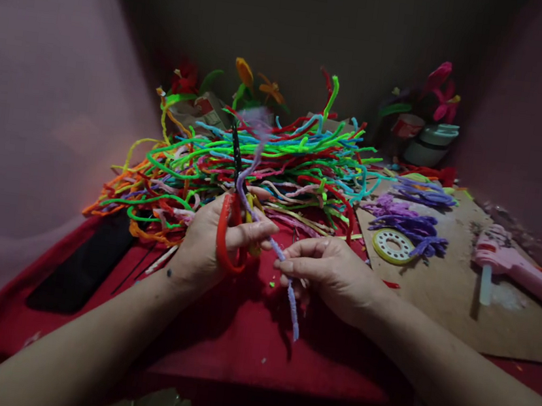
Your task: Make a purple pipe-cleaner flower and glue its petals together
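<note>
My left hand [208, 235] is closed around scissors [222, 236] with orange-red handles, their dark blades pointing up and away. Between its thumb and fingers it also pinches a light purple pipe cleaner [293, 308]. The upper end of this stem rises past the blades and is blurred; the lower end hangs over the red cloth. Just right of that, my right hand [327, 269] pinches the same stem between thumb and fingers. A yellowish bit shows behind my left fingers, too hidden to name. Beyond both hands lies a large heap of colourful pipe cleaners [277, 151].
A black phone [83, 265] lies on the red cloth [243, 351] at left. To the right, a brown board [449, 284] bears purple pipe cleaner bundles [411, 223], a yellow-rimmed disc [378, 244] and a pink glue gun [515, 259]. Behind stand a pale jar [429, 146] and fuzzy flowers [445, 96].
</note>
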Demonstrator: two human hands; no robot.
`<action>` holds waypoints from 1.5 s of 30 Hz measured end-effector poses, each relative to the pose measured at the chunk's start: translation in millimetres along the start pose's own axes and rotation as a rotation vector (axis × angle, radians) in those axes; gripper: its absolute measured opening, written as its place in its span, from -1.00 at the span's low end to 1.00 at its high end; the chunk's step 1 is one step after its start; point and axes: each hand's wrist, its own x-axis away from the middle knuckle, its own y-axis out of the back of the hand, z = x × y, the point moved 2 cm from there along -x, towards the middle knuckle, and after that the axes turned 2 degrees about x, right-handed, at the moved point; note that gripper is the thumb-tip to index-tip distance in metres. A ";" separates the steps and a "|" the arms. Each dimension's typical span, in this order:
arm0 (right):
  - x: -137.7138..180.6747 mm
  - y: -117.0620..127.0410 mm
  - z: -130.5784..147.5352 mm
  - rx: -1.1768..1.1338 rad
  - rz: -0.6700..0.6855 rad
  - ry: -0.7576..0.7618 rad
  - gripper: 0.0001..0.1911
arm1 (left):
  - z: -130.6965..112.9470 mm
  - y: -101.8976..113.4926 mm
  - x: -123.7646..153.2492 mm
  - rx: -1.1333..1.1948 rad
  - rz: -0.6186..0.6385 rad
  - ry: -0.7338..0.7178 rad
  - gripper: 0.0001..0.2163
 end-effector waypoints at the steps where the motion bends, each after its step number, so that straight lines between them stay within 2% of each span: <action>1: 0.3 -0.1 0.3 -0.005 0.000 0.005 -0.85 | -0.8 -0.1 -0.3 -0.016 -0.019 -0.018 -0.63; 4: 1.7 0.2 1.6 -0.006 -0.005 0.021 -0.88 | -1.7 -0.6 -1.2 -0.045 -0.050 -0.042 -0.69; 10: 6.3 0.6 2.6 0.009 -0.014 0.065 -0.91 | 2.0 0.7 -2.3 -0.022 -0.014 0.007 -0.62; 13: 7.0 0.7 2.0 -0.003 -0.044 0.088 -0.83 | 4.1 0.8 -0.8 0.040 0.068 0.054 -0.62; 17: 6.9 0.0 2.6 0.034 -0.086 0.101 -0.78 | 6.7 -4.3 3.3 0.112 0.245 0.152 -0.67; 19: 6.9 -0.8 3.5 0.080 -0.099 0.104 -0.79 | 7.4 -6.6 4.8 0.149 0.277 0.178 -0.71; 24: 6.1 -2.7 5.0 0.139 -0.095 0.112 -0.78 | 9.5 -8.5 5.9 0.159 0.301 0.206 -0.89; 29: 5.2 -4.2 4.4 0.100 -0.078 0.101 -0.83 | 12.8 -7.5 4.7 0.195 0.249 0.193 -0.63; 31: 5.1 -4.4 3.7 0.069 -0.075 0.115 -0.86 | 13.2 -7.0 4.2 0.192 0.235 0.176 -0.59; 38: 3.1 -2.8 -1.9 0.017 -0.088 0.153 -0.82 | 9.3 -7.7 6.6 0.109 0.229 0.137 -0.67; 40: 2.4 -3.5 -1.8 -0.031 -0.066 0.145 -0.85 | 9.3 -8.3 7.1 0.092 0.239 0.134 -0.76; 42: 2.0 -4.6 -1.0 -0.108 -0.029 0.112 -0.90 | 10.3 -8.6 7.0 0.084 0.265 0.135 -0.85; 45: 1.5 -4.6 -0.6 -0.213 0.005 0.030 -0.91 | 11.2 -8.3 5.8 0.104 0.270 0.134 -0.88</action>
